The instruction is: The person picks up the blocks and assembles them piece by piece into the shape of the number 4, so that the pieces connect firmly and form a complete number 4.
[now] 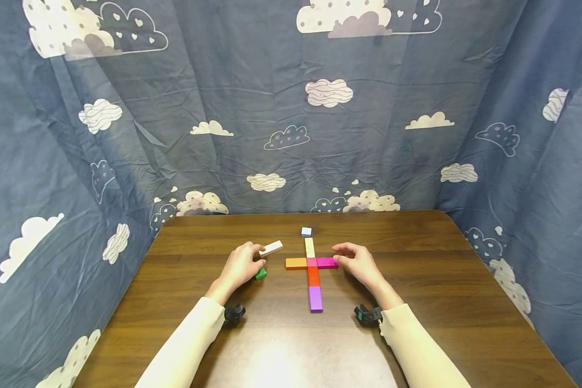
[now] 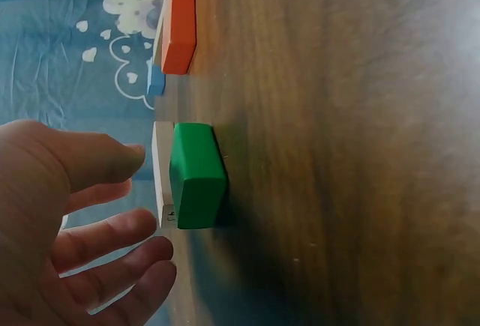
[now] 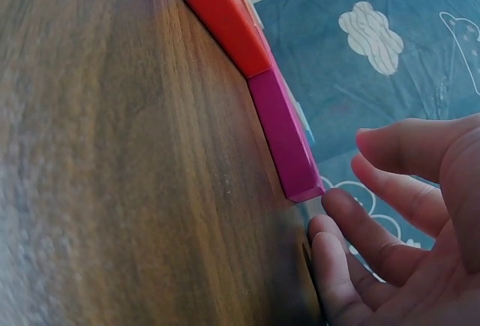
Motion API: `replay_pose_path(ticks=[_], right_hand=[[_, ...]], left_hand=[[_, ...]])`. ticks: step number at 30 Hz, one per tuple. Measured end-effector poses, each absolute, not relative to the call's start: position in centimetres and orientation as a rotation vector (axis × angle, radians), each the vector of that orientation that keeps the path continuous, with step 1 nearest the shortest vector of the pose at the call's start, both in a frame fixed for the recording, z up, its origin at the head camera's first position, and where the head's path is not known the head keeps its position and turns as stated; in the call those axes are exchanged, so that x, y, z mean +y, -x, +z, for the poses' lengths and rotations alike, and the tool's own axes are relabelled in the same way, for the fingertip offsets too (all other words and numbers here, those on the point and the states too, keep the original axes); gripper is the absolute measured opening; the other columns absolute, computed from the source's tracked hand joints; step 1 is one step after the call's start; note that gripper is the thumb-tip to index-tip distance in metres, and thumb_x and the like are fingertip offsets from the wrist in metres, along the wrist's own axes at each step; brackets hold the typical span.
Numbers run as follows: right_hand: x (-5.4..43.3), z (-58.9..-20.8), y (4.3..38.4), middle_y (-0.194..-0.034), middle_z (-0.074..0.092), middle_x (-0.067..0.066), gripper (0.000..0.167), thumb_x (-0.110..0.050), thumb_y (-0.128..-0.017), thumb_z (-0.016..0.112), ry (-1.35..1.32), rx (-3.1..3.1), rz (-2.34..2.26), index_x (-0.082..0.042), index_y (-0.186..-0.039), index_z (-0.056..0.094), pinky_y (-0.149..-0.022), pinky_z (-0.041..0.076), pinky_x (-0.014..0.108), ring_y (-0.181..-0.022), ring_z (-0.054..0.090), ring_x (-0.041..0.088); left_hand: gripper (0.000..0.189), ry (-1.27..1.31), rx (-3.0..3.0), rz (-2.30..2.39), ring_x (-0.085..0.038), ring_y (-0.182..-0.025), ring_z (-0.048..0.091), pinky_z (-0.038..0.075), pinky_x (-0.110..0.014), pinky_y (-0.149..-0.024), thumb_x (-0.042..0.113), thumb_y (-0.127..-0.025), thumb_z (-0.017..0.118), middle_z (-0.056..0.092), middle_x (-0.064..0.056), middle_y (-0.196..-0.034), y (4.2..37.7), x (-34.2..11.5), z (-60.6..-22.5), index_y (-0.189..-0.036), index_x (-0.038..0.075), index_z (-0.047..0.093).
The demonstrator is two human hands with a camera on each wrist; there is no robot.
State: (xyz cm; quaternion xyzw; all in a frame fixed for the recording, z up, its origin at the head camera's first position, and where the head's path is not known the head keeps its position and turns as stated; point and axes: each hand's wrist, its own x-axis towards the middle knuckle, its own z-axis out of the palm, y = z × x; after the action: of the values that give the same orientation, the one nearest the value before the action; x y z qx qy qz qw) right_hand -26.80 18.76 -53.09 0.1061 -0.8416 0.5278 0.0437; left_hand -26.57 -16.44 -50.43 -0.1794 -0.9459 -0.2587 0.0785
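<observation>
Head view: left hand [image 1: 241, 264] and right hand [image 1: 361, 264] over the wooden table [image 1: 441, 280], one each side of a cross of blocks. Left fingers loosely spread, thumb apart, pinching nothing I can see; from up here they hide part of the green block [image 1: 261, 274] and the left end of the white block [image 1: 272, 247]. Left wrist view: green block partly covers the white block; small mark on the latter's end, unreadable. Hand cut off at frame edge. Right fingers bent, thumb apart, at the outer end of the magenta block [image 1: 326, 262]; can't tell if a fingertip touches it. It runs out from the pink piece [image 1: 312, 262], opposite the orange block [image 1: 296, 263]. Red block [image 1: 313, 276], then purple block [image 1: 316, 299] on the near side, the latter cut off in the right wrist view. Yellow block [image 1: 310, 247] on the far side; pale blue block [image 1: 306, 231] just past it, contact unclear.
</observation>
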Motion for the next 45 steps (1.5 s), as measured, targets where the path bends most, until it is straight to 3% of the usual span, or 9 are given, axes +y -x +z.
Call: replay_pose_path(ticks=[6,12,21,26,33,45], right_hand=[[18.8,-53.2,26.9,-0.105,0.074,0.015,0.030,-0.007,-0.088,0.074,-0.333,-2.574,1.623,0.001,-0.117,0.071,-0.074,0.051,0.026,-0.086,0.068,0.019],[18.9,-53.2,26.8,-0.108,0.073,0.016,0.029,-0.007,-0.089,0.073,-0.328,-2.574,1.616,0.001,-0.117,0.071,-0.077,0.051,0.027,-0.089,0.068,0.021],[18.9,-53.5,26.8,-0.110,0.073,0.015,0.029,-0.009,-0.089,0.074,-0.296,-2.601,1.606,-0.001,-0.116,0.072,-0.073,0.050,0.027,-0.088,0.067,0.018],[18.9,-53.3,26.7,-0.107,0.073,0.013,0.033,-0.010,-0.086,0.077,-0.349,-2.633,1.580,-0.001,-0.118,0.071,-0.066,0.050,0.027,-0.085,0.065,0.021],[19.0,-53.1,26.6,-0.103,0.072,0.009,0.042,-0.010,-0.079,0.084,-0.416,-2.720,1.423,-0.007,-0.119,0.073,-0.081,0.049,0.034,-0.092,0.065,0.024],[18.9,-53.4,26.4,-0.101,0.071,0.004,0.032,-0.009,-0.078,0.085,-0.420,-2.713,1.237,-0.010,-0.110,0.078,-0.083,0.048,0.039,-0.092,0.064,0.022]], left_hand=[[0.026,0.555,-2.854,-0.725,-0.021,-0.086,0.066,0.054,-0.041,-0.073,0.025,-0.087,0.080,0.068,-0.005,-0.097,25.5,-16.7,-50.3,-0.108,0.011,0.075],[0.035,0.597,-2.912,-0.677,-0.015,-0.077,0.059,0.050,-0.037,-0.068,0.032,-0.080,0.086,0.067,-0.003,-0.094,25.1,-16.8,-50.6,-0.108,0.013,0.075],[0.023,0.560,-2.912,-0.657,-0.014,-0.070,0.051,0.045,-0.031,-0.062,0.021,-0.076,0.087,0.060,0.000,-0.085,24.9,-16.6,-51.1,-0.093,0.013,0.073],[0.022,0.525,-2.935,-0.674,-0.014,-0.072,0.052,0.045,-0.031,-0.063,0.021,-0.078,0.086,0.060,0.000,-0.087,25.1,-16.6,-51.3,-0.094,0.013,0.074],[0.022,0.507,-2.946,-0.717,-0.015,-0.072,0.052,0.045,-0.031,-0.062,0.022,-0.079,0.086,0.061,-0.001,-0.088,25.3,-16.6,-51.3,-0.096,0.014,0.074],[0.024,0.529,-2.934,-0.741,-0.016,-0.076,0.052,0.046,-0.034,-0.068,0.019,-0.080,0.085,0.061,-0.001,-0.091,24.9,-16.0,-51.2,-0.099,0.010,0.075]])
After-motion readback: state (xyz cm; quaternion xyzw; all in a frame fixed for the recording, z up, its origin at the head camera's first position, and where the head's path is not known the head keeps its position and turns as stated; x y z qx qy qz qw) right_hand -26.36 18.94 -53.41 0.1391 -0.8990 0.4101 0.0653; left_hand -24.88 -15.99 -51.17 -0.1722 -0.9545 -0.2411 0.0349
